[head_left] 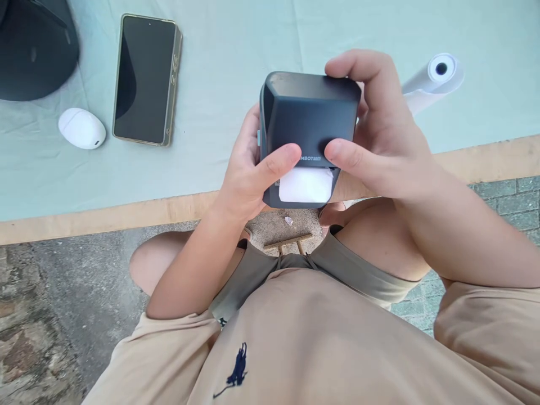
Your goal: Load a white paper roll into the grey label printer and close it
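A dark, boxy portable label printer is held between both hands above the table's near edge. White paper sticks out of the slot on its near side, below partly covered lettering. My left hand grips the printer's left side, its thumb on the front face and its other fingers mostly hidden behind. On the right side, my right hand has its thumb on the front face and its index finger over the top far corner. Beyond that hand lies a white paper roll with a dark core.
A phone in a clear case lies on the pale green cloth, beside a white earbud case. A black rounded object stands at the far left. The table's wooden edge runs across in front of my knees.
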